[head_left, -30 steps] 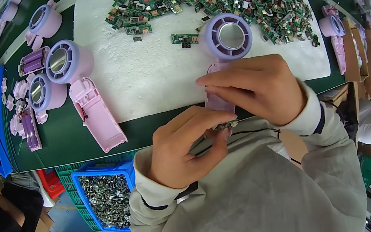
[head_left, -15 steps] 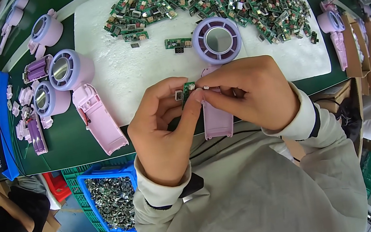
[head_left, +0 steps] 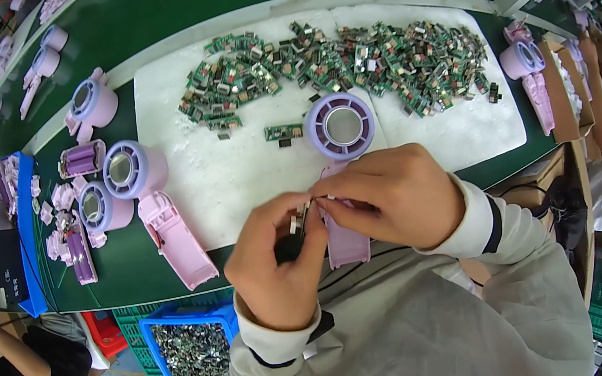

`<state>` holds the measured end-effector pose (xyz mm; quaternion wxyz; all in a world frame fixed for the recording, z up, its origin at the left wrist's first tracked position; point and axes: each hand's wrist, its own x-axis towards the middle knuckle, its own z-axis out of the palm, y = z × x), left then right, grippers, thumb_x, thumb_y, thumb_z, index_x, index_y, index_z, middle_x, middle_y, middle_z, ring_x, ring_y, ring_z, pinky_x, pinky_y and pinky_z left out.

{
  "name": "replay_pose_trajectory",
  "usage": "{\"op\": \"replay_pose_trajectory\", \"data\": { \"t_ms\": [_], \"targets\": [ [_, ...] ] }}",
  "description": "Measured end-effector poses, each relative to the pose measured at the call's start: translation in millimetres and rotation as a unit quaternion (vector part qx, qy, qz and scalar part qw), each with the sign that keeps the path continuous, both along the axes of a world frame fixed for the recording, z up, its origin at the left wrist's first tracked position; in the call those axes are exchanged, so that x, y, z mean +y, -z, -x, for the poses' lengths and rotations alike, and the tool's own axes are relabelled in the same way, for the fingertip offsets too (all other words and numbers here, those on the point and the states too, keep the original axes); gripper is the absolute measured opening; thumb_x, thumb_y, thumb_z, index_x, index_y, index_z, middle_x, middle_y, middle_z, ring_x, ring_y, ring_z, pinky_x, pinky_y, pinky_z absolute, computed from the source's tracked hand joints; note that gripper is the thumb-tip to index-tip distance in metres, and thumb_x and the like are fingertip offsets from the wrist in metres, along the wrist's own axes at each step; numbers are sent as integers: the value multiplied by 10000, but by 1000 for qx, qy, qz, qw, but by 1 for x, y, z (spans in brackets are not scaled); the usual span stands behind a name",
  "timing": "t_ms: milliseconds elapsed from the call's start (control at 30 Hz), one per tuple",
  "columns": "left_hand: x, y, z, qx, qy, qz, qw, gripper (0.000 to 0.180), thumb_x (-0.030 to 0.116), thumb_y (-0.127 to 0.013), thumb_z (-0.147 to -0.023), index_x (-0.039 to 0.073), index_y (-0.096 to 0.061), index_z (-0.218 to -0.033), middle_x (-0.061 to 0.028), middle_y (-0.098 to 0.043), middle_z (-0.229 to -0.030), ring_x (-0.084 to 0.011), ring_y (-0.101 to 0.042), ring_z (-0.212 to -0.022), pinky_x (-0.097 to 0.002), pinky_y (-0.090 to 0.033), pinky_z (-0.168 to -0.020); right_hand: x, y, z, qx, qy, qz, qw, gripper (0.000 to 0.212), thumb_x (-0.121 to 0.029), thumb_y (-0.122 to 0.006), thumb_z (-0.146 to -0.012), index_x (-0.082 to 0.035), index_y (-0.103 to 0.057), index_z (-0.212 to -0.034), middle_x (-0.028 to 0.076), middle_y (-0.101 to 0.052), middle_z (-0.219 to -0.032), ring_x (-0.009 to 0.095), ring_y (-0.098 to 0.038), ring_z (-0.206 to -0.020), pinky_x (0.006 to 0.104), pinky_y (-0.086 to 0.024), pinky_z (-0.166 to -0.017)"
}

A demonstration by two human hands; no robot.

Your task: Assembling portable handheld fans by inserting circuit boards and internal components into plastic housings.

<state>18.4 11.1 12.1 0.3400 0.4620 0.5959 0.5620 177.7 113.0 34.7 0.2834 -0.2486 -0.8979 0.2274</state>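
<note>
My left hand (head_left: 270, 266) is closed on a small circuit board (head_left: 305, 210), pinched between thumb and fingers and seen nearly edge-on. Meeting it from the right, my right hand (head_left: 408, 201) pinches a small white connector (head_left: 330, 197) close to the board's upper end; whether the two touch cannot be made out. Below and behind my fingers lies a handheld fan with a lilac round head (head_left: 341, 126) and an opened pink handle shell (head_left: 347, 246), partly covered by my right hand.
A heap of circuit boards (head_left: 408, 64) covers the far part of the white foam sheet (head_left: 178, 129); one board (head_left: 283, 132) lies apart beside the fan. More fan parts (head_left: 177, 238) are on the left. A blue crate (head_left: 154, 351) of small parts stands below the table edge. Co-workers sit at both sides.
The whole view has tilted, so the table sits lower in the picture. The circuit board has turned from showing its green face to nearly edge-on. Both hands stay together.
</note>
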Motion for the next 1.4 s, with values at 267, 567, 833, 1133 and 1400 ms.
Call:
{"op": "replay_pose_trajectory", "data": {
  "t_ms": [267,567,833,1133,1400],
  "targets": [
    [0,2,-2,-68,-55,20,996,313,-59,-720,-902,-30,-667,-1209,-120,-734,-1022,-159,-722,-916,-265,-588,-806,-6,-4,-4,30,44,32,998,186,-26,-775,-750,-77,-763,-928,31,-599,-668,175,-576,-537,301,-463,-501],
    [6,1,-4,-135,41,-31,990,328,-51,-623,-977,-24,-641,-1303,-160,-705,-1183,-187,-720,-1007,-287,-571,-891,-2,-1,-7,84,51,-14,995,244,-9,-801,-701,-67,-777,-936,48,-592,-778,172,-561,-621,298,-443,-527],
    [1,7,-3,-33,33,-21,999,319,-42,-643,-963,-6,-673,-1279,-169,-716,-1204,-197,-720,-1042,-283,-560,-902,-1,0,-7,75,24,-48,996,221,3,-800,-687,-53,-757,-896,44,-588,-787,192,-568,-674,320,-458,-574],
    [-1,3,-19,183,-29,-100,978,352,-95,-659,-902,-37,-682,-1248,-233,-699,-1209,-305,-734,-1030,-335,-583,-886,-19,-7,-2,96,83,3,992,212,18,-800,-698,-19,-752,-901,49,-605,-738,163,-571,-594,289,-453,-523],
    [0,10,-33,222,-68,-150,961,385,-106,-663,-896,-59,-651,-1278,-248,-702,-1173,-327,-724,-1042,-356,-593,-874,-33,-11,-5,112,131,126,977,212,16,-795,-770,-11,-769,-978,49,-620,-735,102,-565,-566,250,-449,-508]
  ]
}}
